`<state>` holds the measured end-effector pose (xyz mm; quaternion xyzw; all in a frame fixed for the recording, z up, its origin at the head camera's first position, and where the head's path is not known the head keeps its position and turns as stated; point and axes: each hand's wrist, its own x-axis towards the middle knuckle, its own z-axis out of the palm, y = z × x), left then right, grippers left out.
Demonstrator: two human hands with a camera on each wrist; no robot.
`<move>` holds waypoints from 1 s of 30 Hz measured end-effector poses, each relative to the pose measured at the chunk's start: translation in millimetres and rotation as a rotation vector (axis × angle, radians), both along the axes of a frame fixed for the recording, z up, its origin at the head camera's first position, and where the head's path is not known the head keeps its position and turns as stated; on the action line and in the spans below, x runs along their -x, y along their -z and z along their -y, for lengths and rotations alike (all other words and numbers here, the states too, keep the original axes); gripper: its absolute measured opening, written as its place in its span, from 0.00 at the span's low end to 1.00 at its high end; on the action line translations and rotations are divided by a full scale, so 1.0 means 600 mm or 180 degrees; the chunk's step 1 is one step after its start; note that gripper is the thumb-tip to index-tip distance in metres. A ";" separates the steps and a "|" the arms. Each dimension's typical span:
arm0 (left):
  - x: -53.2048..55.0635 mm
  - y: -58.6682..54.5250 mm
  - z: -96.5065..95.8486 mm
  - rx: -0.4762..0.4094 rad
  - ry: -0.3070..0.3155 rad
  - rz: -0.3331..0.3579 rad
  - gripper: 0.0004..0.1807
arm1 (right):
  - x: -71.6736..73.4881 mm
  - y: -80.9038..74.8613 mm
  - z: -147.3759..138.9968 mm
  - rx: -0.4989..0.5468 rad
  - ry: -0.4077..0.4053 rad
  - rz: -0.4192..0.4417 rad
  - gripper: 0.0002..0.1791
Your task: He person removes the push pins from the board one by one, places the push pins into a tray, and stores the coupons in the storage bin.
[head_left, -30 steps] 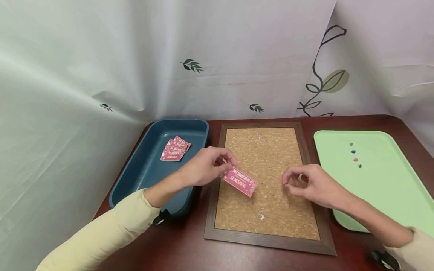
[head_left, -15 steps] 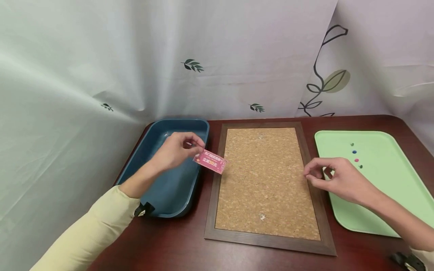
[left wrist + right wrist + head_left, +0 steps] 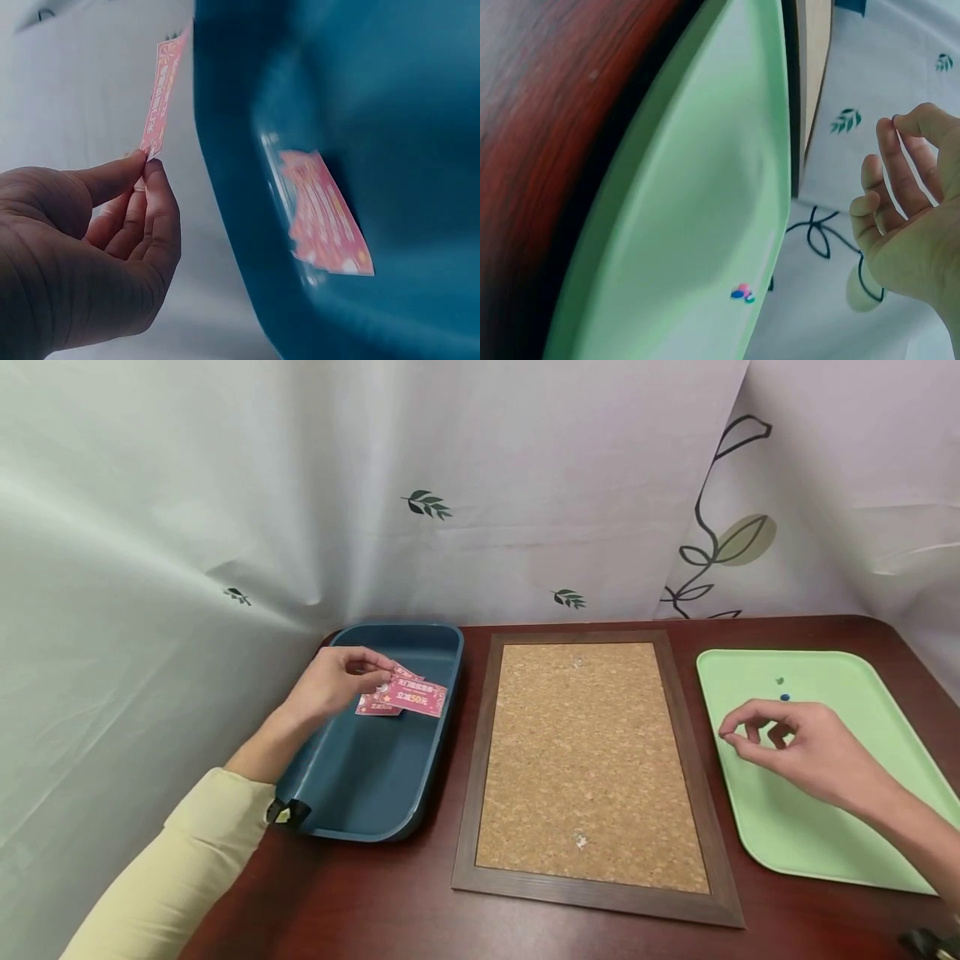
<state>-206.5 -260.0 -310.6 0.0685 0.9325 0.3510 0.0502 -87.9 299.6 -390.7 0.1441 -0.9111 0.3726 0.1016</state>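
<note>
In the head view my left hand (image 3: 333,681) pinches a pink printed coupon (image 3: 417,695) by one end, above the blue tray (image 3: 360,838). Beneath it, more pink coupons (image 3: 330,221) lie overlapping in that tray, partly hidden in the head view but plain in the left wrist view. My right hand (image 3: 806,747) is over the left part of the green tray (image 3: 840,852), thumb and forefinger pressed tip to tip. A tiny dark speck between those tips looks like a pushpin (image 3: 895,118), mostly covered. Several small coloured pushpins (image 3: 741,292) lie on the green tray.
Between the trays lies a cork board (image 3: 585,760) in a brown frame, with small whitish marks near its top and bottom. All stand on a dark red table (image 3: 390,902). A pale curtain (image 3: 495,493) with leaf prints hangs behind and to the left.
My left hand has carried the coupon left from above the cork board to over the blue tray. My right hand has moved right from the board to over the green tray, fingertips still together.
</note>
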 end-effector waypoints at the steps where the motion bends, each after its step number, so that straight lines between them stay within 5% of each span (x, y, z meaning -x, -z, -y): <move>1: 0.002 0.001 0.007 0.0010 -0.0045 0.0022 0.14 | 0.000 0.000 -0.004 -0.0007 0.0027 0.0018 0.16; 16: 0.023 0.037 0.072 0.0220 -0.0332 0.0328 0.15 | 0.004 0.026 -0.079 0.0107 0.0314 0.0113 0.12; 30: 0.037 0.055 0.089 0.0327 -0.0266 0.0607 0.12 | -0.006 0.040 -0.128 0.0077 0.0538 0.0367 0.08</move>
